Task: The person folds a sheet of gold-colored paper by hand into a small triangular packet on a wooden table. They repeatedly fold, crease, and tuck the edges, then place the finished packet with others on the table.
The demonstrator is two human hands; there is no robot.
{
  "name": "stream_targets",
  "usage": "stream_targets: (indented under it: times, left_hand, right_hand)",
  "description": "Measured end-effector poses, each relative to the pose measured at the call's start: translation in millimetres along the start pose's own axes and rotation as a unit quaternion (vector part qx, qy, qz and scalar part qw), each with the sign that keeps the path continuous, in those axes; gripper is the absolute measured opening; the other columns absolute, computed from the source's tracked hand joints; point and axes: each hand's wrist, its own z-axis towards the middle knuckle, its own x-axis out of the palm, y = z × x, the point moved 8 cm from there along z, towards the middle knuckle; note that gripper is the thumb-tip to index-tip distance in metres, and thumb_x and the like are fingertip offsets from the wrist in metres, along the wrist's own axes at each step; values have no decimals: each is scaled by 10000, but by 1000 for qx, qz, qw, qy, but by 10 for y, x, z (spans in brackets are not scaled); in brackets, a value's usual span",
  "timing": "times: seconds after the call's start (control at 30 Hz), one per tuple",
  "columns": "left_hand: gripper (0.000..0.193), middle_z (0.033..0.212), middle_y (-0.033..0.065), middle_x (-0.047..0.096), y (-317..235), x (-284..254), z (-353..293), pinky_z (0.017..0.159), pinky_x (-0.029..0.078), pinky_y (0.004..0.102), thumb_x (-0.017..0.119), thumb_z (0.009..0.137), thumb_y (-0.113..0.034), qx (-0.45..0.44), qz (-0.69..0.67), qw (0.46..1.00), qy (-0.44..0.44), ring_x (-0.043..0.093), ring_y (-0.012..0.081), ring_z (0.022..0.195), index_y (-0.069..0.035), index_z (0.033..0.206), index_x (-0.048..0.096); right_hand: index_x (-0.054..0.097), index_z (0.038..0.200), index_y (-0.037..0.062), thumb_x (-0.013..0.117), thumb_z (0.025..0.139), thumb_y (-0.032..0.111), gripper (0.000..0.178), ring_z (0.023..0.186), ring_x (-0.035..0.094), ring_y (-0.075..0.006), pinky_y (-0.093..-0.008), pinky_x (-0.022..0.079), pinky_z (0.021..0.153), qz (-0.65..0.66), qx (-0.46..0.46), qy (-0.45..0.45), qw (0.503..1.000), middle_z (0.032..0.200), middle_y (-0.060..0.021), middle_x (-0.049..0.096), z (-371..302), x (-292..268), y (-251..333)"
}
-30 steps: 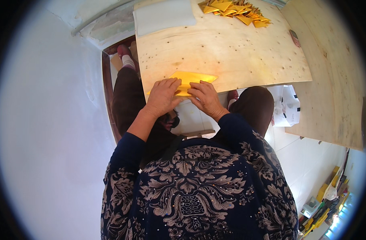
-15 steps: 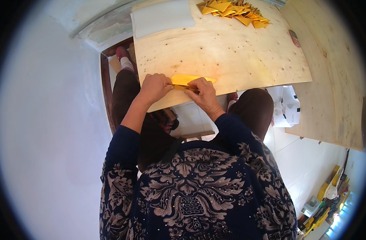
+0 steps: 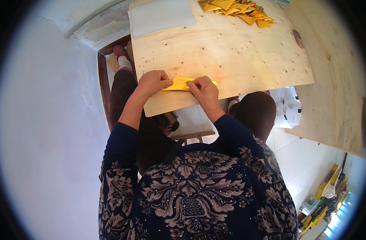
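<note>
A folded sheet of shiny gold paper [image 3: 180, 85] lies along the near edge of the wooden board [image 3: 231, 52]. My left hand [image 3: 153, 83] grips its left end, thumb and fingers pressed together. With thumb and fingertips, my right hand [image 3: 204, 89] pinches the paper right of its middle. Part of the sheet is hidden under both hands. Farther back on the board is a heap of folded gold paper pieces [image 3: 241, 10].
White sheets [image 3: 163, 18] lie at the board's far left. A small red and grey phone-like object [image 3: 298, 39] rests near its right side. A second wooden board [image 3: 331, 80] and a white bag [image 3: 289, 107] are at the right. My knee [image 3: 255, 110] is by the near edge.
The gold paper's near flap, raised before, now lies flatter against the board. My right hand has shifted slightly, and my left hand remains at the left end.
</note>
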Motion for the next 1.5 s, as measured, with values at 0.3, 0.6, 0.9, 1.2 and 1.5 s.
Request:
stream_targets:
  times: [0.3,0.6,0.9,1.2,1.5]
  left_hand:
    - [284,690,83,679,-8,-28,38,642,498,357,759,721,-365,-39,38,998,-13,651,217,670,-87,747,710]
    - [261,701,57,696,-66,-53,57,695,483,361,730,724,-380,-56,57,996,-30,665,224,695,-120,731,711]
    - [234,703,53,697,-137,-50,127,699,481,350,735,706,-351,-72,96,992,-28,666,212,699,-120,732,712]
    - [215,632,44,673,-161,-50,189,599,499,297,755,705,-294,-63,98,993,-13,631,159,575,-87,707,697]
    - [213,635,29,678,-168,-59,170,609,508,279,762,702,-294,-42,71,996,-36,643,149,582,-91,724,701]
  right_hand:
    - [675,894,44,738,805,197,188,773,624,-307,-405,499,679,-27,-7,-24,999,908,-133,618,-80,-83,24]
    - [648,1009,71,745,779,164,266,886,589,-315,-417,492,734,-60,-71,-38,995,958,-123,578,-158,-162,47]
    - [662,898,105,752,740,153,188,866,581,-292,-400,495,710,-150,-178,-24,972,946,-86,585,-155,-132,148]
    - [657,859,101,754,731,151,168,853,575,-283,-395,495,700,-145,-186,-26,971,919,-78,580,-147,-124,125]
    - [662,941,120,754,732,154,231,831,565,-269,-385,492,674,-150,-202,-24,967,890,-64,563,-137,-133,142]
